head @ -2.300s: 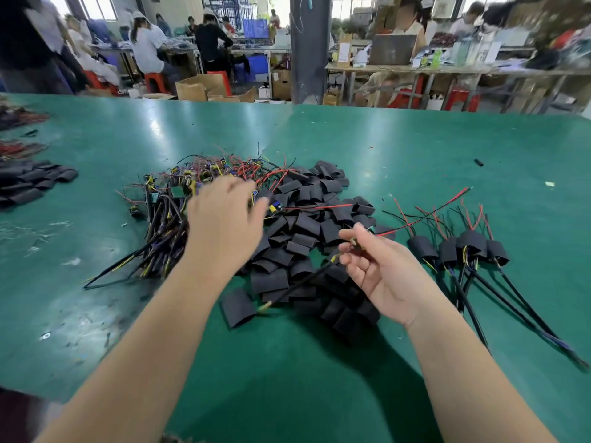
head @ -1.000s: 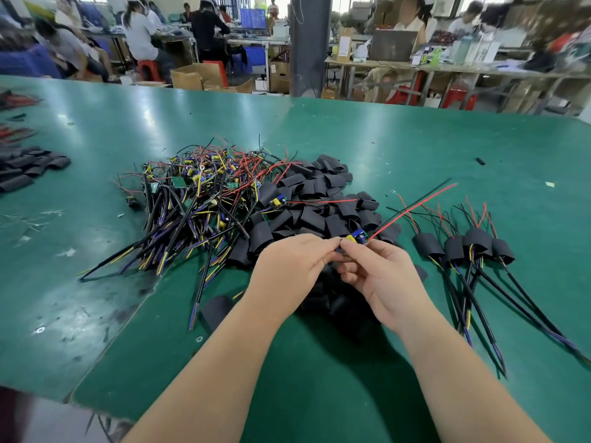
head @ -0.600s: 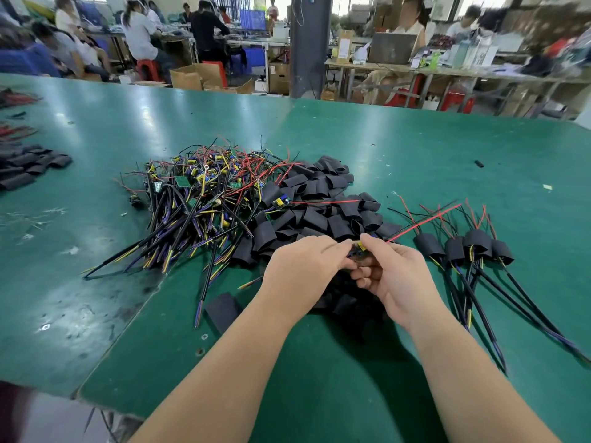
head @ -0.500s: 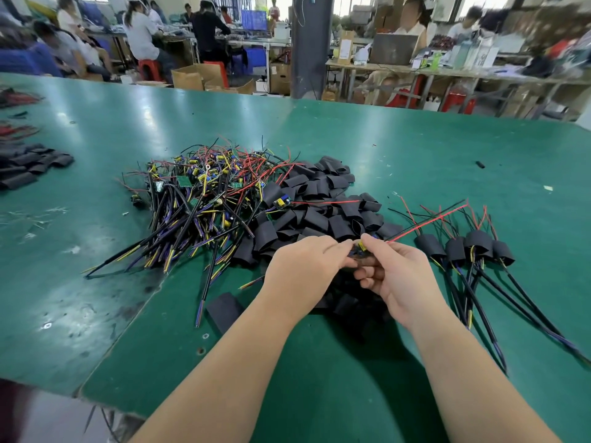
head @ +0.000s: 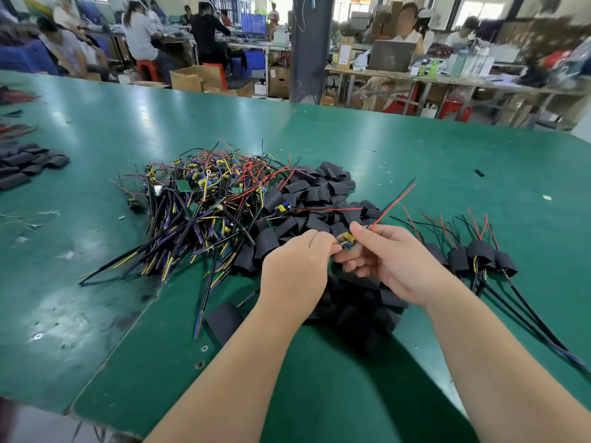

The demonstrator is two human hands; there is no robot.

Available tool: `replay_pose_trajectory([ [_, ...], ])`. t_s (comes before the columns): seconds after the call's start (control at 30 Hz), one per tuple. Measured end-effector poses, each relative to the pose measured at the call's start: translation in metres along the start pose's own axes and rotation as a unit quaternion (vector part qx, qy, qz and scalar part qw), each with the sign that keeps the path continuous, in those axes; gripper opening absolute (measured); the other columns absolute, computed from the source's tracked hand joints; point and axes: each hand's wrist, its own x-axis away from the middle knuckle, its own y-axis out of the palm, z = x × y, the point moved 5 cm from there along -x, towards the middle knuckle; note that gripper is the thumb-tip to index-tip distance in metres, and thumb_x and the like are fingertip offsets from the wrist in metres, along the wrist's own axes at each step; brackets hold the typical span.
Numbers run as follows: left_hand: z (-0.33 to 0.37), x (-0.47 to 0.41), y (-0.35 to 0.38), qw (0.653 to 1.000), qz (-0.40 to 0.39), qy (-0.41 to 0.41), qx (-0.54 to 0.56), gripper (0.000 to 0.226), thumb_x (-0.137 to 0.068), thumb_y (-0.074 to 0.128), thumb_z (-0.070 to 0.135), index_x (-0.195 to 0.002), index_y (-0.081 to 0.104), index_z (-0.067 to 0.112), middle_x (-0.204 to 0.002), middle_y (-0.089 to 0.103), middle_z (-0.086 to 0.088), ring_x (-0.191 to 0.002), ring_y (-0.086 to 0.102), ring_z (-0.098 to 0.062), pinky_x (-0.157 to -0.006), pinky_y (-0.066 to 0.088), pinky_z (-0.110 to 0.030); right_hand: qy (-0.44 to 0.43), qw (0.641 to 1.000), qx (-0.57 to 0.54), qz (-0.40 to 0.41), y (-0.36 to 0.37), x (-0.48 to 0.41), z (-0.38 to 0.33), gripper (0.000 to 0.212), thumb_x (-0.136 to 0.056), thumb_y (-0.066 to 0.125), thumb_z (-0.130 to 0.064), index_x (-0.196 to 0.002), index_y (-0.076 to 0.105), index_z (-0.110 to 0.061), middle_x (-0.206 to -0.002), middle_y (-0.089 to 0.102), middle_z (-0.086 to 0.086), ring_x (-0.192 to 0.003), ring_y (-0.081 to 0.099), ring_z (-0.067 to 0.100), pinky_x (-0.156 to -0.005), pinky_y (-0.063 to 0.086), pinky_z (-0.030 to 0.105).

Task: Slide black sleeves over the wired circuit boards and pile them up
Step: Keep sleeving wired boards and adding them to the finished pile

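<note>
A big green table (head: pixel 367 139) is filling the frame, with people (head: pixel 140 33) sitting along the top. In the middle, the left hand (head: pixel 297 266) and right hand (head: pixel 398 263) are both pinching one tiny circuit board (head: pixel 347 241) with curled fingers (head: pixel 321 243). Its red wire (head: pixel 393 203) is poking up to the right. Black sleeves (head: pixel 319 190) are lying just behind the hands; sleeved boards (head: pixel 473 254) are sitting at the right.

A small yellow-and-blue circuit board (head: pixel 347 242), unsleeved, was held above the heaped black sleeves (head: pixel 319 193). Finished sleeved boards (head: pixel 476 255) lay bunched to its right.
</note>
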Motion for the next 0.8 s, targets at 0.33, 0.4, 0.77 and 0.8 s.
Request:
replay_pose_trajectory([
  [0.33, -0.023, -0.002, -0.004, 0.992, 0.011, -0.108, 0.071, 0.011, -0.088, 0.06, 0.019, -0.084, 0.069, 0.015, -0.077, 0.067, 0.004, -0.068, 0.063, -0.021, -0.048, 0.048, -0.031, -0.024, 0.851, 0.483, 0.204, -0.011, -0.055, -0.012, 0.004, -0.083, 0.065, -0.016, -0.087, 0.063, -0.015, -0.073, 0.061, 0.002, -0.071, 0.053, 0.025, -0.059, 0.042, 0.023],
  [0.4, -0.023, -0.002, -0.003, 0.99, 0.008, -0.116, 0.075, 0.011, -0.087, 0.06, 0.02, -0.084, 0.069, 0.015, -0.077, 0.067, 0.005, -0.068, 0.062, -0.02, -0.048, 0.046, -0.028, 0.039, 0.797, 0.578, 0.169, 0.0, -0.069, -0.002, 0.028, -0.083, 0.068, -0.036, -0.075, 0.052, -0.015, -0.064, 0.047, 0.002, -0.066, 0.045, 0.025, -0.051, 0.033, 0.026],
  [0.77, -0.024, -0.002, -0.012, 0.99, 0.025, -0.096, 0.102, 0.024, -0.093, 0.052, 0.026, -0.086, 0.07, 0.012, -0.08, 0.067, 0.004, -0.069, 0.062, -0.019, -0.052, 0.046, -0.031, -0.007, 0.942, 0.286, 0.174, 0.004, -0.066, -0.015, 0.017, -0.083, 0.066, -0.002, -0.098, 0.062, -0.01, -0.094, 0.056, 0.013, -0.072, 0.05, 0.022, -0.062, 0.04, 0.024],
  [0.8, -0.024, -0.002, -0.013, 0.99, 0.026, -0.094, 0.106, 0.027, -0.092, 0.049, 0.027, -0.086, 0.07, 0.012, -0.079, 0.067, 0.003, -0.069, 0.062, -0.02, -0.053, 0.046, -0.031, -0.019, 0.972, 0.146, 0.186, 0.004, -0.06, -0.013, 0.026, -0.084, 0.062, 0.004, -0.103, 0.058, -0.013, -0.094, 0.056, 0.014, -0.068, 0.05, 0.02, -0.058, 0.042, 0.023],
])
